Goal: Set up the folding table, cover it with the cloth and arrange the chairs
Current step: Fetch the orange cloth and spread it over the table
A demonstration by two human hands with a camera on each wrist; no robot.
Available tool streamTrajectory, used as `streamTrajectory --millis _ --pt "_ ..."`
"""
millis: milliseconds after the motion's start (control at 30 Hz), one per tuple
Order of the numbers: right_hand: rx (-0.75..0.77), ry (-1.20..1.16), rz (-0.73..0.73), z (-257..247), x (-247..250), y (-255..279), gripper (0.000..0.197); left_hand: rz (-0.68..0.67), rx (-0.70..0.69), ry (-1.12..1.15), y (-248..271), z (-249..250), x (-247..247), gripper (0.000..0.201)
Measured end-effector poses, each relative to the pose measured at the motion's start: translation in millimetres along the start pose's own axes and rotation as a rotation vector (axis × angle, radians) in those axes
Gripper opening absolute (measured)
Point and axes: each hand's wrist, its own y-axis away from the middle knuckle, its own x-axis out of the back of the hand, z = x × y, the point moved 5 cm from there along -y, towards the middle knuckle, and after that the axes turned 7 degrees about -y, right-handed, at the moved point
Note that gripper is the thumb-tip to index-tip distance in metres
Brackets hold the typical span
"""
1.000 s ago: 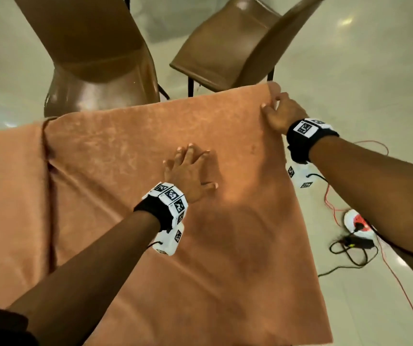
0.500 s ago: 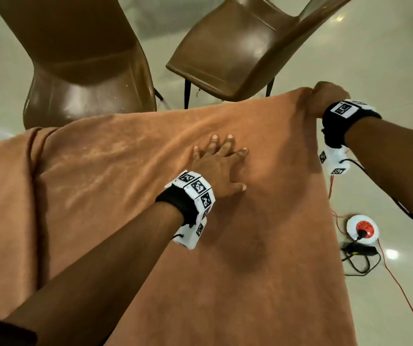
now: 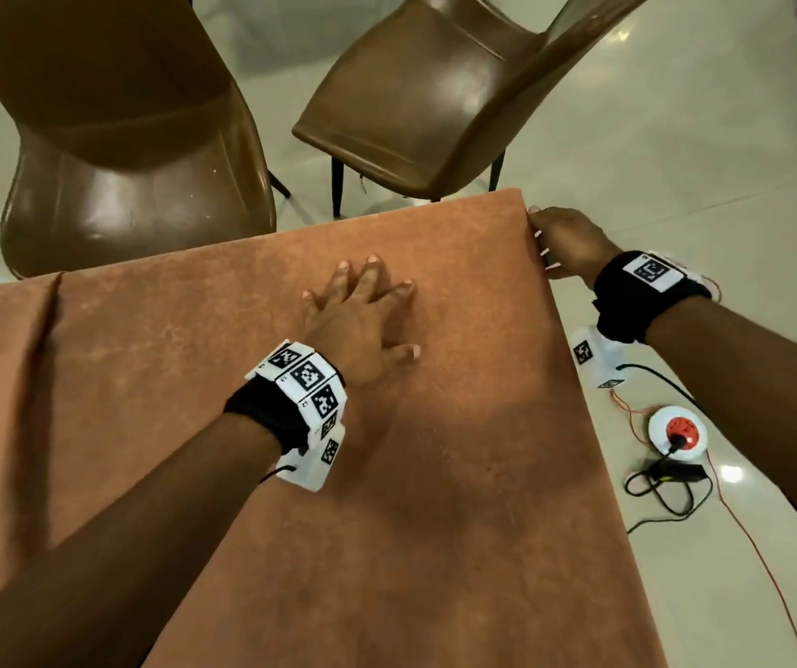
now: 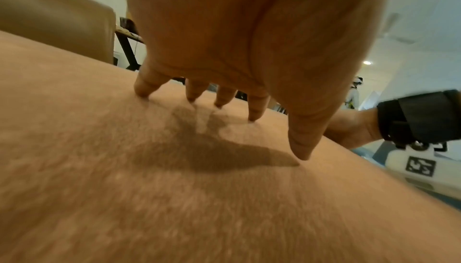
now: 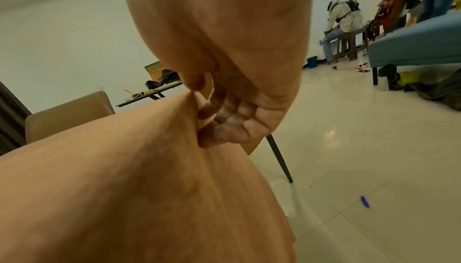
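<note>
Left hand [image 3: 363, 325] presses flat, fingers spread, on the cloth [image 3: 435, 474]; right hand [image 3: 567, 243] pinches its far corner beside two chairs [image 3: 136, 151].

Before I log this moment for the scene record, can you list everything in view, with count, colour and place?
Cloth: one, orange-brown, spread over the table, with a fold at its left.
Chairs: two, brown; one beyond the table's far left, one beyond its far right.
Power socket: one, white and red, on the floor right of the table.
Adapter with cable: one, black, beside the socket.
Pen-like object: one, blue, on the floor.
Left hand: fingers spread, pressing the cloth top.
Right hand: pinching the cloth at its far right corner.
</note>
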Motion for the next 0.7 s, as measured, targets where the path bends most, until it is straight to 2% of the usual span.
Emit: streamTrajectory --millis 100,200,300,367,467,600,700 --pt "0.130 0.060 0.017 -1.7 -2.1 -2.8 0.033 -0.054 0.005 -0.047 -2.5 7.2 -6.2 0.092" --pt "0.323 0.391 0.128 -8.5 6.8 -8.4 0.031 -0.081 0.003 -0.045 -10.3 14.3 -1.8 0.093" --pt "0.415 0.603 0.135 -17.3 10.4 -11.4 0.036 -0.095 -0.005 -0.051 -18.2 17.9 3.3 0.094" --pt "0.413 0.803 0.182 -23.2 16.7 -15.3 0.043 -0.099 -0.022 -0.047 -24.9 20.8 7.2 0.092" --pt "0.303 0.966 0.204 -34.9 30.4 -24.5 0.043 -0.088 -0.052 -0.039 -36.2 27.3 14.7 0.088" --pt "0.140 0.800 0.006 -42.1 29.4 -31.9 0.044 -0.036 -0.054 -0.065 -37.1 39.5 18.7 0.084" --pt "0.171 0.778 -0.072 -34.5 21.1 -1.6 0.057 -0.007 -0.105 -0.146 -8.7 64.7 1.7 0.083"
